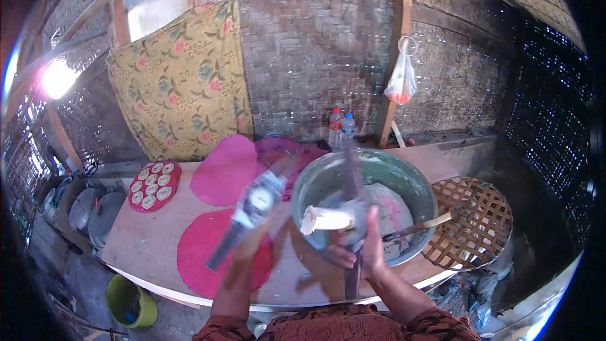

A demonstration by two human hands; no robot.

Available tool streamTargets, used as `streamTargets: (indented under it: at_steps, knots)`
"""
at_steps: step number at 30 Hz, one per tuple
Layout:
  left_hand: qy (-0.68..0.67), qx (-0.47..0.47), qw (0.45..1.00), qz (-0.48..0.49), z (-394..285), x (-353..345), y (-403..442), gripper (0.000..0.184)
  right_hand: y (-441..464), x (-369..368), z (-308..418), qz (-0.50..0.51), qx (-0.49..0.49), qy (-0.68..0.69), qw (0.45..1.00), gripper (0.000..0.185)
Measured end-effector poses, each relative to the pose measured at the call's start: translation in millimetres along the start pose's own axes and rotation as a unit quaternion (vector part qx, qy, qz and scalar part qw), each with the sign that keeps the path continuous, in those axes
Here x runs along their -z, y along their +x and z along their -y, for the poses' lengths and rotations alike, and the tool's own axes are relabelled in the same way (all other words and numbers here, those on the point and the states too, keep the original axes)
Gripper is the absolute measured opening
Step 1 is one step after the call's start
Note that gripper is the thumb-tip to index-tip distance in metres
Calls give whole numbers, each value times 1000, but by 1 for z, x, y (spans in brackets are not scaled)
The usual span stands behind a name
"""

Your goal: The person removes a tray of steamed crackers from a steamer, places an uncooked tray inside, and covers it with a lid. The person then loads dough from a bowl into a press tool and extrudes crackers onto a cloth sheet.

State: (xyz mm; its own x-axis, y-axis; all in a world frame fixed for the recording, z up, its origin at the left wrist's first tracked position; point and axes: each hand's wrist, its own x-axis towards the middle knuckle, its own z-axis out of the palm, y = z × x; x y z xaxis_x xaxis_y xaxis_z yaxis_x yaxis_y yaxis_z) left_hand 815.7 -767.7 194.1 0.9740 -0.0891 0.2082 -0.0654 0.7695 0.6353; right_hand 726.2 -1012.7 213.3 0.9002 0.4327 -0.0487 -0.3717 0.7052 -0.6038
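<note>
My left hand [251, 245], blurred, is closed on a long grey bar with a round piece [262, 199] at its middle, above the pink mats. My right hand [374, 246] grips a long dark bar with a short grey cylinder [360, 221] at its middle, over the front of the basin. A white roll of what looks like dough [328, 220] sticks out leftward from that cylinder. Inside the large green basin [398, 167] lies pale dough [392, 205] with a pink streak. A wooden-handled tool [426, 223], its dark end in the basin, leans across the rim.
Pink round mats [196, 256] lie on the wooden table [148, 237]; one smaller mat [136, 205] carries several pale rounds. A woven tray [470, 221] sits right of the basin. Two bottles [335, 123] stand behind it. A yellow-green bucket [146, 311] is on the floor at left.
</note>
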Motion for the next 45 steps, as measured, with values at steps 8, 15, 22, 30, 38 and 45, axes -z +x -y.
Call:
streamTargets:
  at_steps: [8,15,22,30,38,45]
  knots:
    - [449,-109,885,63,-24,91,-48,37,23,-68,-39,-36,353,-630,691,91]
    - [595,114,765,217,-146,64,-109,60,32,-181,-65,102,247,-782,563,84]
    - [433,258,811,296,-157,134,-151,56,46,-225,-151,93,125,-798,582,73]
    - [544,186,717,393,-225,176,-165,79,33,-152,-213,209,-363,-95,903,84]
    - [-47,27,953,298,-301,99,-31,69,88,-125,-239,117,-390,-51,912,92]
    - [-291,92,951,55,-240,283,4,49,149,-145,-244,66,-402,-179,895,89]
